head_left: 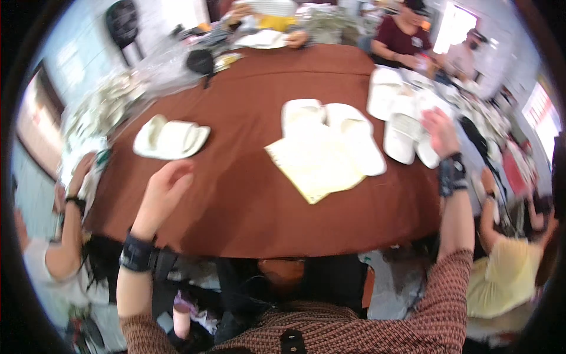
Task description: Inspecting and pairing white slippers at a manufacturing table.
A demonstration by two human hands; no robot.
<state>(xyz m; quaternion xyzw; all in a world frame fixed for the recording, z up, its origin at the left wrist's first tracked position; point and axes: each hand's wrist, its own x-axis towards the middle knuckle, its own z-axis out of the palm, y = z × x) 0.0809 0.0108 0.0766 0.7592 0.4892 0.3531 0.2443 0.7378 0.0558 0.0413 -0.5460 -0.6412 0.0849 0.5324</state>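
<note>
While the left hand is hovering, seemingly released, beside a white slide sandal on the table, the right hand is hovering by clustered sandals, its hold unclear. Reaching seems the step, calling for closing fingers.

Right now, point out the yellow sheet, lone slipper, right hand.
Yellow sheet [318, 169]: head view, middle of its face.
Lone slipper [174, 139]: head view, on its strap.
Right hand [441, 132]: head view, middle of hand.

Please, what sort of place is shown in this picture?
Probably a small slipper workshop: pale slippers lie on the brown-covered table, with a heap of pale pieces at its left and other people around it.
</note>
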